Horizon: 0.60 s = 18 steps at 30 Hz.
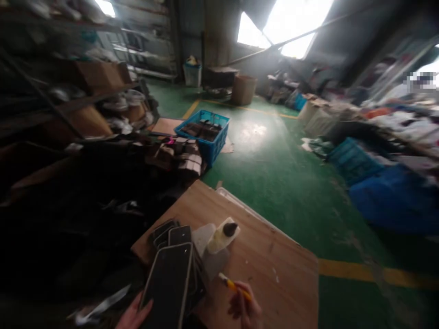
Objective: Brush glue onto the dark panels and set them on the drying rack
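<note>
Left hand (135, 315): at bottom centre, clamped on the lower edge of a dark flat piece (169, 281), which is held over the stack (168, 233).
Right hand (247, 308): closed around a yellow brush (233, 285).
Handling: the piece is probably best kept steady, with strokes kept short.
In the way: a dark-capped bottle (222, 235) is stood on the desk (274, 269), just beside the stack.
Beyond: a blue crate (206, 132), upper centre.

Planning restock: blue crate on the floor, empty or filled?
Partly filled. Dark flat pieces lie inside the crate, below its rim; how deep the layer goes cannot be told.
</note>
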### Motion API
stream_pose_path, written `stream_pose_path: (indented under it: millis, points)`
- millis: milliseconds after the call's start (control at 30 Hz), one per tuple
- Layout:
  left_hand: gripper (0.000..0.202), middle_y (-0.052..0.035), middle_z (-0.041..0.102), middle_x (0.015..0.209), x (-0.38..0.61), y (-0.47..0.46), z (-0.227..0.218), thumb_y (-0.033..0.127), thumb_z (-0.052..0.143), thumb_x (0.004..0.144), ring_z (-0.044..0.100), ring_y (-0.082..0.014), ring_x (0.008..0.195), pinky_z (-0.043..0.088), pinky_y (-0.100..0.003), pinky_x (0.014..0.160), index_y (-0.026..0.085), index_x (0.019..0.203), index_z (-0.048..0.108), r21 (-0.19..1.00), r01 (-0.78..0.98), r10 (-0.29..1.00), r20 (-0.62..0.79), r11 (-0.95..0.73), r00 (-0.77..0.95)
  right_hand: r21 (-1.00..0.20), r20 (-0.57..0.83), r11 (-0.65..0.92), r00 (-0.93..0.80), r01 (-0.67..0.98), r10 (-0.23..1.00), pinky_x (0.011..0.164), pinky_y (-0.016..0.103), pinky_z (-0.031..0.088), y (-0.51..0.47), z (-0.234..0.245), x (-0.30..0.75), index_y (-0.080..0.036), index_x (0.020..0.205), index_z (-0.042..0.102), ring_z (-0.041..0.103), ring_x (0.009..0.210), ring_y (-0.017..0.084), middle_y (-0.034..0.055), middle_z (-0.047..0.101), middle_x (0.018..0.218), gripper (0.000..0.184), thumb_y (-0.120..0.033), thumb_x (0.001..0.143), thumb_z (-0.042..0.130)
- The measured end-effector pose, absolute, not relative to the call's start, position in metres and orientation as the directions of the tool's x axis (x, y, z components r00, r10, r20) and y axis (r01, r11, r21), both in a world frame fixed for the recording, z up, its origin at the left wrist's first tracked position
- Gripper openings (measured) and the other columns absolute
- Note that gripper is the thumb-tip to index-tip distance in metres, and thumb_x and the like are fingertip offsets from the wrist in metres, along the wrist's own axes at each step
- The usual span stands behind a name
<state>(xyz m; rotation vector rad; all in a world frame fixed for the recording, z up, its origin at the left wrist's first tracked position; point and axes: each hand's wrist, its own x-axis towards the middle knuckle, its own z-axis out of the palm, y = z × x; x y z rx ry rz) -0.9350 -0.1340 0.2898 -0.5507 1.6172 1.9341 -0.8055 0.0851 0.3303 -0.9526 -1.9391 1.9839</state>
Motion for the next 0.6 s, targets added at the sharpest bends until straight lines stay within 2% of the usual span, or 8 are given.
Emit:
stream_pose_path:
  millis: [100, 200, 367, 500, 600]
  points:
    - [0.045, -0.0087, 0.069, 0.112, -0.933, -0.174, 0.264, 0.042, 0.073, 0.077, 0.066, -0.0279, 0.103, 0.056, -0.043, 0.086, 0.021, 0.115, 0.061, 0.671, -0.715, 0.116, -0.708, -0.199, -0.697, -0.932, -0.348, -0.149, -0.700, 0.330, 0.623, 0.043, 0.025, 0.046, 0.081, 0.290, -0.807, -0.018, 0.102, 0.064, 0.060, 0.048, 0.017, 0.0007, 0.061, 0.064, 0.053, -0.067, 0.083, 0.056]
    - [0.051, -0.0092, 0.070, 0.114, -0.950, -0.176, 0.228, 0.038, 0.080, 0.069, 0.066, -0.0290, 0.107, 0.054, -0.040, 0.090, 0.019, 0.112, 0.061, 0.654, -0.689, 0.163, -0.678, -0.312, -0.717, -0.934, -0.318, -0.098, -0.676, 0.342, 0.665, 0.046, 0.024, 0.048, 0.083, 0.262, -0.807, -0.017, 0.105, 0.064, 0.062, 0.050, 0.017, 0.0023, 0.063, 0.065, 0.048, -0.060, 0.084, 0.060]
    - [0.053, -0.0122, 0.073, 0.103, -0.982, -0.165, 0.174, 0.042, 0.079, 0.067, 0.070, -0.0274, 0.095, 0.054, -0.041, 0.086, 0.012, 0.107, 0.060, 0.738, -0.620, 0.095, -0.620, -0.266, -0.779, -0.932, -0.249, 0.083, -0.789, 0.353, 0.562, 0.051, 0.025, 0.052, 0.085, 0.234, -0.823, -0.016, 0.109, 0.061, 0.065, 0.057, 0.018, 0.0042, 0.065, 0.071, 0.039, -0.050, 0.092, 0.053]
    - [0.052, -0.0096, 0.073, 0.096, -1.006, -0.158, 0.134, 0.046, 0.077, 0.067, 0.070, -0.0241, 0.087, 0.055, -0.038, 0.081, 0.013, 0.104, 0.060, 0.771, -0.595, 0.062, -0.598, -0.226, -0.799, -0.885, -0.213, 0.276, -0.853, 0.375, 0.476, 0.059, 0.025, 0.052, 0.091, 0.204, -0.849, -0.017, 0.114, 0.059, 0.064, 0.062, 0.015, 0.0040, 0.066, 0.076, 0.035, -0.043, 0.096, 0.046]
    - [0.049, -0.0070, 0.072, 0.085, -1.024, -0.154, 0.102, 0.048, 0.077, 0.064, 0.068, -0.0212, 0.074, 0.055, -0.036, 0.073, 0.013, 0.096, 0.062, 0.806, -0.571, 0.026, -0.575, -0.157, -0.818, -0.831, -0.162, 0.426, -0.888, 0.359, 0.431, 0.061, 0.024, 0.051, 0.100, 0.178, -0.870, -0.018, 0.115, 0.059, 0.064, 0.064, 0.014, 0.0036, 0.067, 0.078, 0.033, -0.040, 0.097, 0.042]
